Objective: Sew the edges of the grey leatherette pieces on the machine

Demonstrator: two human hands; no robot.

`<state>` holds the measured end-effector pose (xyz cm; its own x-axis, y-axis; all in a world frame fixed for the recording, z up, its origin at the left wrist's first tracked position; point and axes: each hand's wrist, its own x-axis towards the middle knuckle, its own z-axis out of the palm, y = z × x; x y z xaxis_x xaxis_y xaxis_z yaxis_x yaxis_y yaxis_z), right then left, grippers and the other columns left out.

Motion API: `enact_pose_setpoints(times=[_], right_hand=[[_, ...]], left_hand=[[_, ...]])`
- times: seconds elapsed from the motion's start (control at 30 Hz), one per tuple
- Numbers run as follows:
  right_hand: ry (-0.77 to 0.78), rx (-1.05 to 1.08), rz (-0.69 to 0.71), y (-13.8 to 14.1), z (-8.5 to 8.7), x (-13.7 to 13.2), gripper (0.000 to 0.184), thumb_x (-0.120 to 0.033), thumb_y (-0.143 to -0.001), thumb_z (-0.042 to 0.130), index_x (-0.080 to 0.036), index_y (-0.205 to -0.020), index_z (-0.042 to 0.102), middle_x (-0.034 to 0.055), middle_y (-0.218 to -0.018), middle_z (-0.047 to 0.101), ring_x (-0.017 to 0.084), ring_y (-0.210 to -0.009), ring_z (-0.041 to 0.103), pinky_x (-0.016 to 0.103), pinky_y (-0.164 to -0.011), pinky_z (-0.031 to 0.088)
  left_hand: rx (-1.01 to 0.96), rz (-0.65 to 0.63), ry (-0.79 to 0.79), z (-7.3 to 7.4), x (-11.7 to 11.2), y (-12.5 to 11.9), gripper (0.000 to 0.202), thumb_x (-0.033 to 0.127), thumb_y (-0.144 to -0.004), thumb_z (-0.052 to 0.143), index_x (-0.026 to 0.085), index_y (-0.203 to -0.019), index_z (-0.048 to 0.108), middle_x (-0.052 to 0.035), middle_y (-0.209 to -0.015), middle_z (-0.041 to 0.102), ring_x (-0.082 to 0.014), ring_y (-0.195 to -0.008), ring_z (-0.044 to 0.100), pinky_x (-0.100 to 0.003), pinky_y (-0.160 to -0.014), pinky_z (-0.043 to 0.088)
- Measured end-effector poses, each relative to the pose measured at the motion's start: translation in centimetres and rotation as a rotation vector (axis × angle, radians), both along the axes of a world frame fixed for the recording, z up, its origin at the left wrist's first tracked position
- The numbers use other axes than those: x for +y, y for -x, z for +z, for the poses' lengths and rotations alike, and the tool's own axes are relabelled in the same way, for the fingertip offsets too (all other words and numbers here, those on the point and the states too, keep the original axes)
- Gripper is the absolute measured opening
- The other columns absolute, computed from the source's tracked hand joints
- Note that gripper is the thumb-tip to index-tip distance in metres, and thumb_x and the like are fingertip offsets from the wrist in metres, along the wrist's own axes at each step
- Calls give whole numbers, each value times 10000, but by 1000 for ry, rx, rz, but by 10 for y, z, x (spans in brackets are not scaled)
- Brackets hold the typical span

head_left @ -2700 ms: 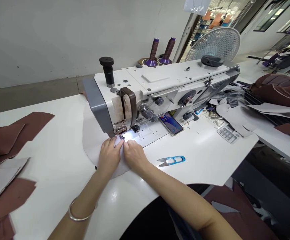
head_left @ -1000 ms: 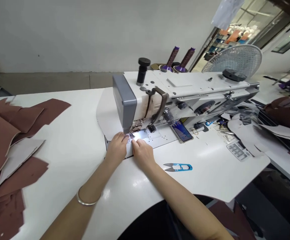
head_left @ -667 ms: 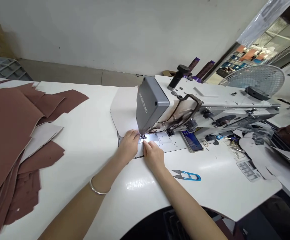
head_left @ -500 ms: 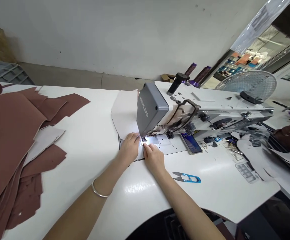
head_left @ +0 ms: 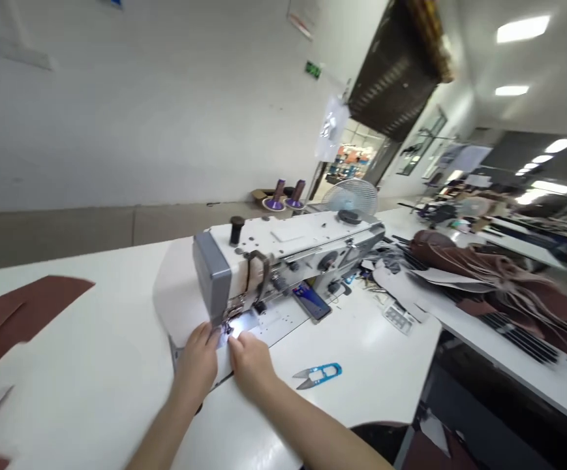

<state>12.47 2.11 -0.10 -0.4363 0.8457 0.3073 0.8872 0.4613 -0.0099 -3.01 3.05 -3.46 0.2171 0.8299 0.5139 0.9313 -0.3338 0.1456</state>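
A sewing machine [head_left: 283,261] with a grey end cover stands on the white table. Behind and left of its head lies a large pale cut piece of material [head_left: 178,297], partly hidden by the machine. My left hand [head_left: 198,359] is closed at the near edge of this piece, its fingertips just left of the lit needle area [head_left: 229,328]. My right hand [head_left: 252,364] has its fingers curled and pinched close to the presser foot, on the near right side. What lies under the fingertips is small and partly covered.
Blue-handled thread snips [head_left: 318,375] lie right of my right hand. A phone [head_left: 311,301] rests beside the machine bed. Brown cut pieces [head_left: 33,313] lie at left, and more brown material [head_left: 503,274] is heaped at right. Thread cones [head_left: 277,196] and a fan [head_left: 352,198] stand behind.
The view has swung up and to the right, so the machine and hands appear lower and further left. Both hands stay by the needle with little visible change in grip.
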Motion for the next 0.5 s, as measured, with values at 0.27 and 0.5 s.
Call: enact_pose_setpoints(times=[0.27,0.5], right_hand=[[46,27,-7,-1,3,3,72,-176,-821,467,-211,-831,530,13,-783,574,168,-677,520,265,-495,275],[24,41,44,-3,-1,2,60,-181,-798,473,-204,-796,528,16,-765,580,171,-666,521,258,-500,310]], left_hand=[[113,254,-39,36,-14,2,332,168,-833,384,144,-1055,629,-151,-1122,632,-326,-1059,543,-511,-870,423],[32,415,151,59,-17,7,446,276,-841,314,59,-1156,543,-184,-903,658,-336,-838,590,-440,-670,452]])
